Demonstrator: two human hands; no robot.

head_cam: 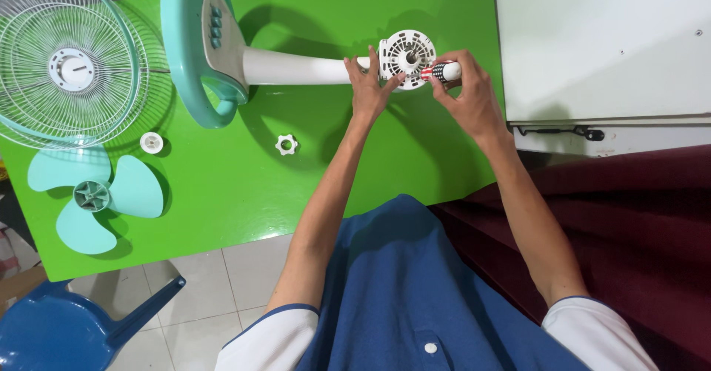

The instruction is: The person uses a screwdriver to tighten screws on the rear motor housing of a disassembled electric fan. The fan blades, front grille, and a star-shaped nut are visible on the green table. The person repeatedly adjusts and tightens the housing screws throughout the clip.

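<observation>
A stand fan lies on its side on the green table (222,193): teal base (189,45), white pole (296,67) and round white motor housing (407,52). My left hand (366,86) rests its fingers against the housing's left side. My right hand (466,93) holds a small white tube with a red band (443,71), its tip pointed at the housing's centre.
A wire fan guard with teal rim (67,60) lies at the far left, a teal three-blade propeller (92,197) below it. Two small white plastic nuts (151,142) (286,145) sit on the table. White board (600,38) at right, blue chair (67,326) lower left.
</observation>
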